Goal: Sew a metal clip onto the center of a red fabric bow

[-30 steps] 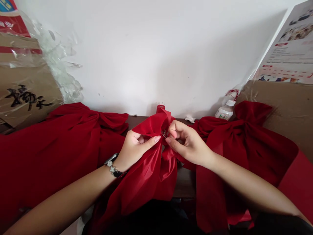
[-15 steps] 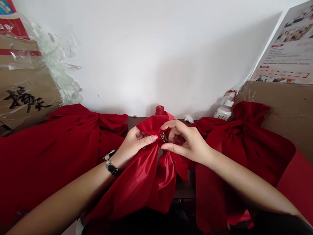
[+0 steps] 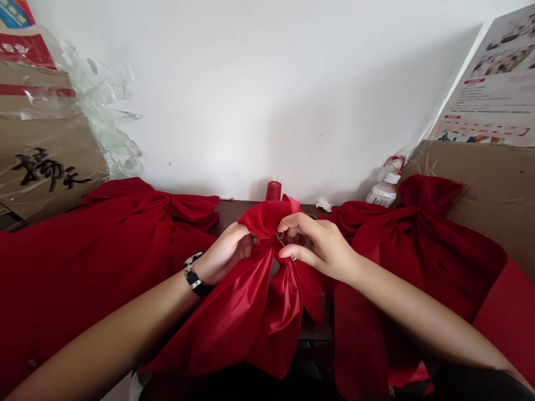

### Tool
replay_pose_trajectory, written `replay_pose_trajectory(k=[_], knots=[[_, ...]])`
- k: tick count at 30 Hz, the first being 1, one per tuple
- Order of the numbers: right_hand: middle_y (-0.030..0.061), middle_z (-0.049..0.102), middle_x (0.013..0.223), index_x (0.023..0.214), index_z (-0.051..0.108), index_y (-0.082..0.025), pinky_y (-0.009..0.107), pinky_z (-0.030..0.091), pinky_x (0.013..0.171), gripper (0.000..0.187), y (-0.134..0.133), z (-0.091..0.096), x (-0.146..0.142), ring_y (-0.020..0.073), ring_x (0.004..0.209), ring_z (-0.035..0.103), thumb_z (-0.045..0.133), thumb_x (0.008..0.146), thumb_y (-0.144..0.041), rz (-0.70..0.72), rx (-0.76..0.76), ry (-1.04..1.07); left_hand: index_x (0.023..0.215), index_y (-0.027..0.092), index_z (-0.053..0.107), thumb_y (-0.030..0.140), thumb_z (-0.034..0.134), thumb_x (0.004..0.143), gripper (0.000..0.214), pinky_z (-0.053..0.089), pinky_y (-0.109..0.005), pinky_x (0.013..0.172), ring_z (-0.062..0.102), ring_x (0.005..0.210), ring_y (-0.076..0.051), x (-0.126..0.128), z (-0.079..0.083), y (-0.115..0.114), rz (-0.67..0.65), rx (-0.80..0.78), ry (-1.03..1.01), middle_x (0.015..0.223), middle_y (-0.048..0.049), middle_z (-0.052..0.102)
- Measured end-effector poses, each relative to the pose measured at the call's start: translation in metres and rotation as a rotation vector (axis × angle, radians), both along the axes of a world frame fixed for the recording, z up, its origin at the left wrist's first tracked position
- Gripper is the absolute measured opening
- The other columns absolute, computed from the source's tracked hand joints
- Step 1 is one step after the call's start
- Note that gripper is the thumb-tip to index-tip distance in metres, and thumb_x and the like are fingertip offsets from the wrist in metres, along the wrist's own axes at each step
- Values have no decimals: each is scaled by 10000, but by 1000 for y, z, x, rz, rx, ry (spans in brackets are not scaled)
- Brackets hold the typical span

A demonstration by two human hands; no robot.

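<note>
A red fabric bow (image 3: 251, 312) hangs over the near edge of a dark table (image 3: 228, 210), gathered at its middle. My left hand (image 3: 228, 253), with a watch on the wrist, is closed on the gathered fabric left of the knot. My right hand (image 3: 321, 248) pinches a small metal safety pin (image 3: 285, 244) against the bow's centre, thumb and forefinger together. The two hands are nearly touching at the knot.
A finished red bow (image 3: 125, 234) lies at the left and another red bow (image 3: 418, 245) at the right. A red thread spool (image 3: 273, 190) and a white plastic bottle (image 3: 382, 192) stand by the wall. Cardboard boxes (image 3: 45, 150) flank both sides.
My left hand's forefinger has curled in and gripped the fabric closer to the knot. My right hand has turned, and the pin has dropped slightly along the bow's centre.
</note>
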State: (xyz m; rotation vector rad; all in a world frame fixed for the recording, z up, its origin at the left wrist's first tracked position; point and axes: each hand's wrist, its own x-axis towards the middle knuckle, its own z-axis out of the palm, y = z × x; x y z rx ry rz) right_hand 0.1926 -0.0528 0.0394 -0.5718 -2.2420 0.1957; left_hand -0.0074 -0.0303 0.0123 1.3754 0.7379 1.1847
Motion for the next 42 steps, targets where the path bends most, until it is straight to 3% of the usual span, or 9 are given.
replay_pose_trajectory(k=[4, 13, 18, 21, 23, 27, 31, 42], knots=[[-27, 561, 682, 1000, 494, -172, 153, 412, 565, 294, 1, -1, 0, 64, 567, 513, 569, 910, -442, 6, -45, -8, 734, 183, 615, 353, 679, 752, 182, 499, -265, 582, 577, 586, -136, 0, -3, 0, -166, -190, -131, 666, 9, 632], [-29, 556, 689, 963, 488, -169, 140, 397, 556, 250, -2, 2, -1, 53, 560, 496, 591, 909, -391, 29, -66, -9, 926, 176, 672, 356, 719, 760, 250, 512, -274, 635, 653, 757, -195, 2, 2, -3, -234, -158, -106, 846, -43, 716], [-20, 562, 720, 954, 490, -172, 152, 422, 579, 244, -1, 1, 0, 59, 590, 507, 610, 898, -376, 58, -105, -8, 813, 162, 647, 339, 754, 725, 225, 487, -252, 599, 612, 657, -156, 0, -1, -1, -214, -169, -98, 721, -15, 674], [3, 576, 793, 975, 499, -172, 171, 459, 617, 332, 1, 0, 1, 79, 663, 544, 666, 842, -426, 94, -122, -20, 740, 156, 619, 336, 751, 733, 223, 466, -232, 591, 575, 603, -122, -3, 0, 0, -185, -138, -85, 651, 12, 627], [10, 576, 830, 1006, 499, -173, 181, 477, 647, 382, 3, 0, 3, 87, 707, 559, 703, 809, -428, 114, -122, -39, 749, 157, 625, 360, 740, 743, 234, 472, -236, 601, 574, 603, -121, -4, 1, 0, -172, -116, -84, 653, 12, 626], [3, 565, 830, 1020, 484, -175, 168, 474, 656, 284, 4, -1, 3, 75, 725, 563, 664, 864, -330, 115, -116, -48, 750, 160, 634, 355, 737, 743, 221, 462, -228, 577, 548, 578, -114, -5, 4, 0, -142, -108, -111, 627, 21, 610], [3, 561, 823, 994, 478, -174, 166, 467, 632, 281, 3, -1, 2, 76, 714, 560, 660, 864, -344, 104, -110, -39, 719, 156, 634, 346, 740, 745, 219, 445, -222, 565, 529, 565, -104, -7, 1, 2, -150, -79, -203, 623, 18, 607], [0, 553, 806, 951, 479, -172, 177, 471, 639, 300, 1, 0, 1, 79, 701, 548, 693, 834, -346, 103, -138, -6, 777, 147, 699, 201, 806, 654, 172, 456, -214, 569, 551, 574, -95, -10, 1, 2, -118, -53, -169, 686, 8, 676]])
